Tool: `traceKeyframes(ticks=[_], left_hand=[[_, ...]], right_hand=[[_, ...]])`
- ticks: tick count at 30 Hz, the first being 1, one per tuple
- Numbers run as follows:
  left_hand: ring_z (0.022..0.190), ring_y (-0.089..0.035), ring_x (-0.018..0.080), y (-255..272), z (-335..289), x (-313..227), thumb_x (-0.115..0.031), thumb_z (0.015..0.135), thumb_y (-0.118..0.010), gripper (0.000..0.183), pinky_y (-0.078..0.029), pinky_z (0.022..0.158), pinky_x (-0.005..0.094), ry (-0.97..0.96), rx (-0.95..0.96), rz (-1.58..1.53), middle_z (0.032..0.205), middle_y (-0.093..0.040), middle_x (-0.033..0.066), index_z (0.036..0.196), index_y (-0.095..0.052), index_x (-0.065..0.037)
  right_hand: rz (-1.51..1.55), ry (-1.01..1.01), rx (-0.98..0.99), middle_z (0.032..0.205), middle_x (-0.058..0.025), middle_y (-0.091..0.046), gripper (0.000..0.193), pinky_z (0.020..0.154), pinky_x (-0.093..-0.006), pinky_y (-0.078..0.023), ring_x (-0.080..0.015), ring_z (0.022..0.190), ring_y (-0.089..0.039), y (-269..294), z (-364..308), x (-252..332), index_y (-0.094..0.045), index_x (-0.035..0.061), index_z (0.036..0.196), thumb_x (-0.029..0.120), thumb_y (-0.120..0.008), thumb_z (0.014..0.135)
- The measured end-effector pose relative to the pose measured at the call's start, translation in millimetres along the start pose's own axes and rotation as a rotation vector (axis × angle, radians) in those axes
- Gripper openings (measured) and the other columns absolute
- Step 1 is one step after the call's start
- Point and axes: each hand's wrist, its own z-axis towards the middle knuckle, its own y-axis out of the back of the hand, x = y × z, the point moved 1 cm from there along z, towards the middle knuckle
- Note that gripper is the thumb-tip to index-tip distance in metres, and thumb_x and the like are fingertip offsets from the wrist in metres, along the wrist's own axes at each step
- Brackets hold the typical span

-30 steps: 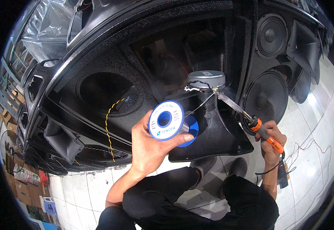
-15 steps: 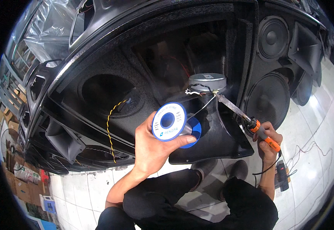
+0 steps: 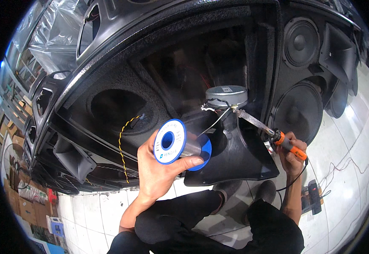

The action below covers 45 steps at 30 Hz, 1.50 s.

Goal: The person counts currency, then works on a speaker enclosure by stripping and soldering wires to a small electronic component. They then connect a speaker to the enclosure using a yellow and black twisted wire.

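Observation:
My left hand (image 3: 154, 171) is closed around a spool of solder wire (image 3: 190, 149) with a white label and blue rims. From the spool a strand of solder (image 3: 215, 121) runs up to a terminal on the round silver driver (image 3: 226, 96). My right hand (image 3: 293, 158) grips an orange and grey soldering iron (image 3: 285, 144), its tip at that same terminal, where the solder ends. Black and white wires (image 3: 210, 108) reach the driver's side. The driver sits on a black flared horn (image 3: 231, 163), in front of the speaker cabinet.
A large black speaker cabinet (image 3: 121, 72) has an open round hole, from which a yellow-and-black twisted wire (image 3: 121, 148) hangs. Another cabinet with mounted cones (image 3: 296, 112) stands at right. A black power strip (image 3: 314, 197) with cords lies on the white tiled floor (image 3: 345, 178).
My left hand and the spool have moved left and slightly down, and the spool has turned so more wound solder shows. The iron's tip stays at the terminal. The view has shifted slightly.

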Motion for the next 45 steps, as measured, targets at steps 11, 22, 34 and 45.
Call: traceKeyframes(ticks=[11,22,34,45], left_hand=[[0.095,-0.073,0.0191,2.1,2.0,1.0,-0.017,0.062,-0.098,0.056,-0.057,0.090,0.0333,-0.021,0.020,0.003,0.104,-0.075,0.0116,0.108,-0.070,0.001],[0.097,-0.073,0.0206,4.5,2.7,7.0,-0.019,0.061,-0.099,0.061,-0.057,0.091,0.0342,-0.001,-0.001,-0.010,0.104,-0.075,0.0127,0.110,-0.069,0.002],[0.097,-0.074,0.0196,6.5,2.6,9.7,-0.021,0.063,-0.098,0.057,-0.056,0.093,0.0348,-0.019,-0.009,-0.058,0.103,-0.076,0.0123,0.109,-0.071,0.000],[0.098,-0.074,0.0213,6.8,2.0,10.9,-0.023,0.062,-0.099,0.062,-0.056,0.093,0.0357,-0.010,-0.018,-0.032,0.105,-0.076,0.0132,0.111,-0.070,0.001]], right_hand=[[0.121,0.007,0.017,0.109,-0.0204,-0.058,0.039,0.074,-0.0348,-0.056,-0.0280,0.092,-0.066,-0.6,4.1,-17.0,-0.067,0.0143,0.125,0.017,-0.079,0.088],[0.106,0.030,0.020,0.109,-0.0199,-0.058,0.034,0.075,-0.0352,-0.058,-0.0274,0.093,-0.067,-4.0,8.5,-12.6,-0.068,0.0117,0.118,0.013,-0.080,0.086],[0.060,0.016,0.030,0.109,-0.0179,-0.060,0.029,0.074,-0.0337,-0.057,-0.0242,0.090,-0.066,0.9,14.4,-6.3,-0.074,0.0120,0.112,0.012,-0.081,0.084],[0.072,0.028,0.040,0.109,-0.0175,-0.060,0.029,0.075,-0.0339,-0.058,-0.0247,0.092,-0.067,-2.2,17.4,-5.9,-0.074,0.0120,0.113,0.014,-0.082,0.085]])
